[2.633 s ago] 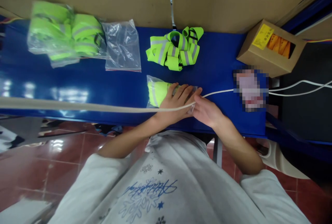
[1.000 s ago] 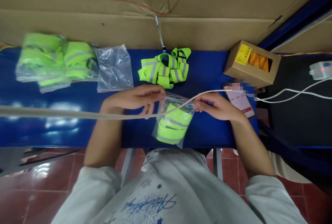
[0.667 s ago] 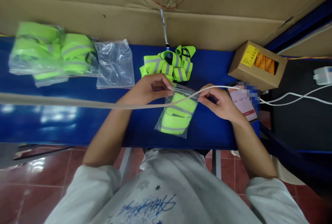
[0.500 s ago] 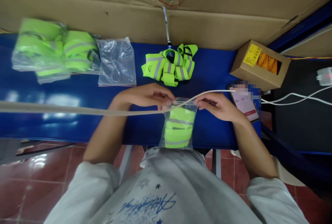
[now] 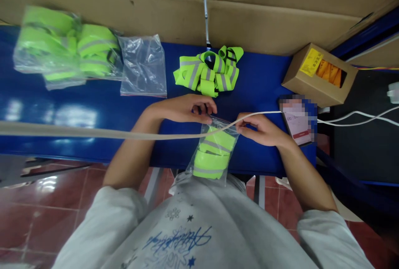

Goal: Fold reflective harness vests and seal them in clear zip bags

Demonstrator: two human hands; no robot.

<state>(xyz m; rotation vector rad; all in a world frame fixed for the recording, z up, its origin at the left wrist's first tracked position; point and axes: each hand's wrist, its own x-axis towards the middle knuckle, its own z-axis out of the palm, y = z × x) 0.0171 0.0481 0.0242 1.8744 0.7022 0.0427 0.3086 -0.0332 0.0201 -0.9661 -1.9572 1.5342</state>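
Observation:
In front of my body is a clear zip bag (image 5: 202, 138) with a folded neon-yellow reflective strap (image 5: 210, 162) inside; it hangs tilted, its lower end against my shirt. My right hand (image 5: 258, 128) pinches the bag's top right corner. My left hand (image 5: 190, 109) is at the top left corner, its thumb tip by the bag's edge and its curved fingers lifted apart from the thumb. A pale cable (image 5: 174, 137) crosses in front of the bag and hides part of its upper portion.
Loose reflective straps (image 5: 195, 72) lie bunched on the blue table (image 5: 102, 113). To the left are a flat clear bag (image 5: 143, 65) and filled bags (image 5: 46, 40). A cardboard box (image 5: 304, 82) with orange contents and a phone (image 5: 296, 123) are on the right.
My left fingers have come off their pinch and lifted away from the thumb. The bag has tilted, its lower end swinging left. My right hand keeps its corner. The view has shifted slightly.

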